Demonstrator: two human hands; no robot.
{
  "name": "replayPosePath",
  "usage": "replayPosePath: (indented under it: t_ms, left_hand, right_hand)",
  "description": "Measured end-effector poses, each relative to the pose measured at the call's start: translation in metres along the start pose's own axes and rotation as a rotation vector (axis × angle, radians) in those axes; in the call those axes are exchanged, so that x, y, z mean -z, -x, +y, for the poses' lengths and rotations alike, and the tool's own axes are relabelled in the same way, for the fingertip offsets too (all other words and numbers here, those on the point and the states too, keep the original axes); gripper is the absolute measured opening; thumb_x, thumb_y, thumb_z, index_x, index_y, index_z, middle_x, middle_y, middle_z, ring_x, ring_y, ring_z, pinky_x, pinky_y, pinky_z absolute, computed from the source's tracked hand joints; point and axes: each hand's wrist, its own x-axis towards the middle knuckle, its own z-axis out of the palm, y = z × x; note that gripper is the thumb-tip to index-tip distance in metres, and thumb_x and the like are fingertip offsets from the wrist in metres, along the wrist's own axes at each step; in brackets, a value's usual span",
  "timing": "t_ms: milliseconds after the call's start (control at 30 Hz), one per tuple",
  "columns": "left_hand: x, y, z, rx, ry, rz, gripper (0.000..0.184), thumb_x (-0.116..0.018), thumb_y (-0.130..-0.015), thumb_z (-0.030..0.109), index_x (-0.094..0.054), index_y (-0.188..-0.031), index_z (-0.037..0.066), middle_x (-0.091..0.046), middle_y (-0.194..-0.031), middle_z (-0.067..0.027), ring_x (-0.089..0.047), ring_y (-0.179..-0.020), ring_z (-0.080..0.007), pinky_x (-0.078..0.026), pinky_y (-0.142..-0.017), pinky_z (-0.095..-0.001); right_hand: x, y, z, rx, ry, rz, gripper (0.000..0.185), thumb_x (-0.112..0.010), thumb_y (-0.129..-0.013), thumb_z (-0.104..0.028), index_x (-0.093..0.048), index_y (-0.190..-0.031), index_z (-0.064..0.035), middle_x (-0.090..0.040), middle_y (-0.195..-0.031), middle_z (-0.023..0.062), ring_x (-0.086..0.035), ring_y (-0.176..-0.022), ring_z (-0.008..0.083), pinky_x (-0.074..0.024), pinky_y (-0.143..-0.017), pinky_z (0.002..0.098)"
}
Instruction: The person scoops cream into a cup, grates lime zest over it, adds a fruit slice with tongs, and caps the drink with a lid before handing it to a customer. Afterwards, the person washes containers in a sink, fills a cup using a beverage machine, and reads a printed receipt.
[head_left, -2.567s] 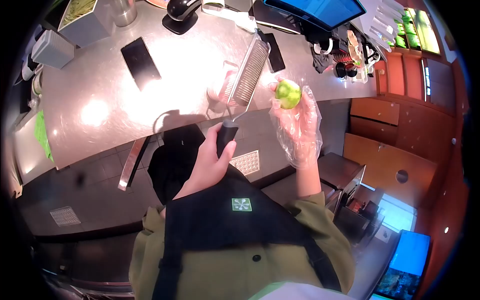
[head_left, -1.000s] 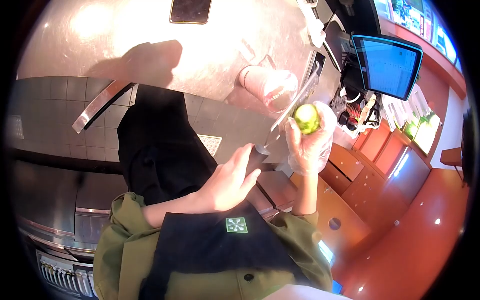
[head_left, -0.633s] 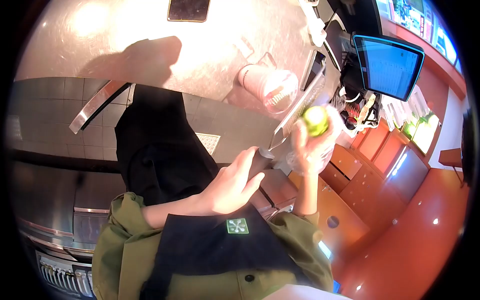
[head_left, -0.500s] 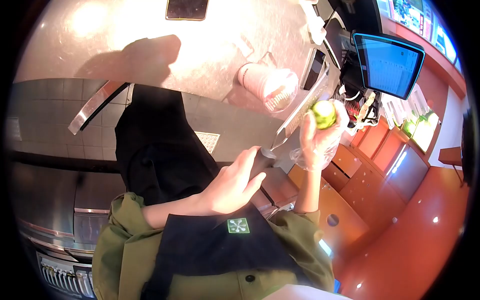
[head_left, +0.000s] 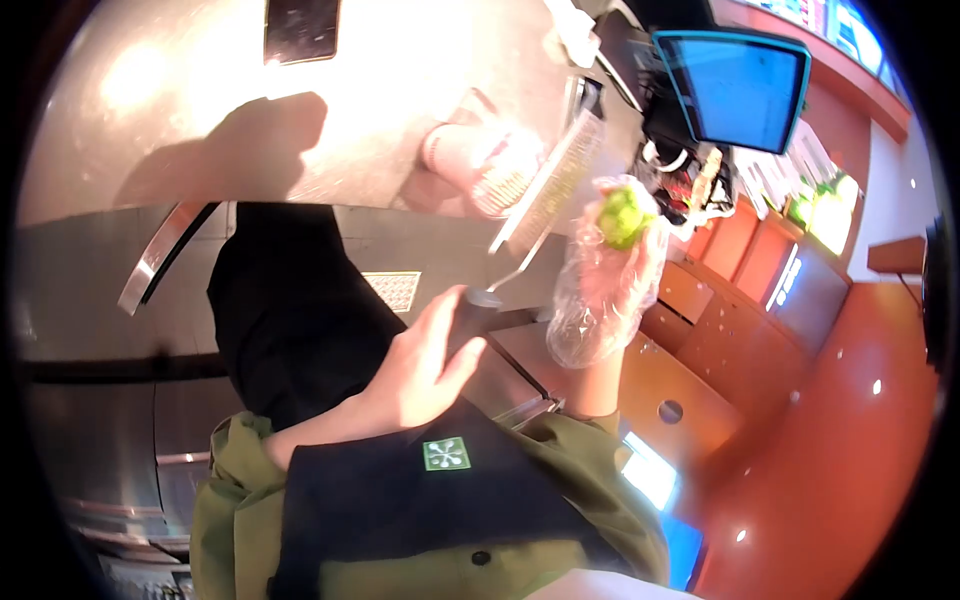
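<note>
Clearly, your left grip (head_left: 425, 368) wraps the grater handle (head_left: 477, 308); your gloved right grip (head_left: 612, 280) cups a lime (head_left: 624, 217), probably light, firm, slick, best held round its sides.

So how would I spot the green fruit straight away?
Start at the shiny metal counter. Near its edge, the right hand, in a clear plastic glove, holds the green fruit. Unlike the long grater beside it, it's rounded and bright green.
</note>
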Motion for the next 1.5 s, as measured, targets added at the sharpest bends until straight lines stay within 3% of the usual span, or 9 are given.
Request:
replayPosePath:
  t_ms: [133,300,500,733,867,1067,1200,1367,1500]
  left_hand:
    - [0.002,0.001,0.006,0.009,0.096,-0.005,0.050,-0.056,-0.083,0.008,-0.032,-0.124,-0.006,-0.049,-0.111,-0.0252,-0.053,-0.101,-0.0352,-0.042,-0.086,-0.0354]
    - [0.000,0.000,0.008,-0.031,0.038,-0.033,0.051,-0.057,-0.082,0.007,-0.032,-0.124,-0.006,-0.049,-0.112,-0.0257,-0.052,-0.103,-0.0373,-0.042,-0.087,-0.0365]
    - [-0.004,-0.002,0.011,-0.127,-0.061,0.010,0.052,-0.057,-0.081,0.006,-0.031,-0.124,-0.006,-0.048,-0.111,-0.0270,-0.053,-0.097,-0.0411,-0.045,-0.080,-0.0377]
    - [-0.008,-0.007,0.003,-0.226,-0.080,0.037,0.053,-0.057,-0.081,0.006,-0.030,-0.124,-0.008,-0.047,-0.110,-0.0274,-0.054,-0.091,-0.0422,-0.047,-0.074,-0.0390]
    - [-0.007,-0.007,0.001,-0.206,-0.048,0.042,0.052,-0.058,-0.082,0.007,-0.031,-0.123,-0.010,-0.048,-0.108,-0.0281,-0.054,-0.091,-0.0419,-0.047,-0.075,-0.0391]
    - [-0.004,-0.008,-0.004,-0.221,-0.092,0.068,0.051,-0.057,-0.083,0.009,-0.031,-0.122,-0.010,-0.048,-0.110,-0.0289,-0.054,-0.093,-0.0424,-0.047,-0.076,-0.0399]
    - [-0.005,-0.005,-0.002,-0.097,-0.056,0.051,0.051,-0.055,-0.085,0.012,-0.029,-0.124,-0.008,-0.045,-0.113,-0.0286,-0.054,-0.094,-0.0433,-0.046,-0.077,-0.0417]
    - [-0.004,-0.006,-0.001,-0.047,-0.038,0.025,0.051,-0.053,-0.086,0.015,-0.028,-0.125,-0.006,-0.044,-0.116,-0.0281,-0.053,-0.094,-0.0438,-0.046,-0.078,-0.0437]
    - [-0.005,-0.001,-0.002,-0.043,-0.055,0.021,0.051,-0.051,-0.087,0.017,-0.027,-0.125,-0.006,-0.043,-0.116,-0.0279,-0.053,-0.094,-0.0443,-0.046,-0.078,-0.0440]
  right_hand:
    - [-0.004,0.004,-0.012,-0.335,-0.610,0.013,0.043,-0.056,-0.084,-0.030,-0.050,-0.108,0.0047,-0.054,-0.104,0.0166,-0.055,-0.088,0.0272,-0.0495,-0.076,0.0351]
    - [0.005,-0.001,-0.006,-0.306,-0.599,-0.075,0.046,-0.058,-0.082,-0.031,-0.049,-0.112,0.0014,-0.053,-0.104,0.0163,-0.055,-0.077,0.0256,-0.0507,-0.066,0.0331]
    - [0.020,-0.001,0.000,-0.241,-0.393,-0.125,0.052,-0.056,-0.082,-0.037,-0.046,-0.118,-0.0006,-0.054,-0.104,0.0144,-0.054,-0.077,0.0215,-0.0473,-0.062,0.0278]
    - [0.001,0.003,0.010,0.523,0.606,-0.162,0.052,-0.052,-0.084,-0.039,-0.044,-0.120,-0.0022,-0.050,-0.111,0.0104,-0.052,-0.093,0.0165,-0.0460,-0.075,0.0287]
    - [-0.011,-0.002,-0.001,0.686,1.030,-0.165,0.051,-0.053,-0.082,-0.033,-0.043,-0.118,0.0013,-0.049,-0.110,0.0142,-0.050,-0.098,0.0206,-0.0399,-0.088,0.0333]
    - [-0.012,-0.007,-0.002,0.706,1.061,-0.338,0.057,-0.051,-0.082,-0.044,-0.045,-0.114,0.0034,-0.051,-0.104,0.0164,-0.052,-0.092,0.0264,-0.0404,-0.084,0.0346]
    - [-0.016,-0.002,0.000,0.984,1.288,-0.536,0.056,-0.056,-0.080,-0.042,-0.045,-0.112,0.0023,-0.051,-0.105,0.0187,-0.052,-0.093,0.0294,-0.0410,-0.084,0.0377]
    - [-0.013,-0.015,0.008,1.108,1.250,-0.385,0.052,-0.059,-0.078,-0.029,-0.042,-0.115,0.0022,-0.049,-0.104,0.0175,-0.050,-0.094,0.0284,-0.0397,-0.085,0.0390]
    - [-0.013,-0.015,0.009,0.917,1.227,-0.290,0.051,-0.058,-0.079,-0.030,-0.042,-0.114,0.0026,-0.049,-0.101,0.0164,-0.051,-0.091,0.0271,-0.0406,-0.084,0.0379]
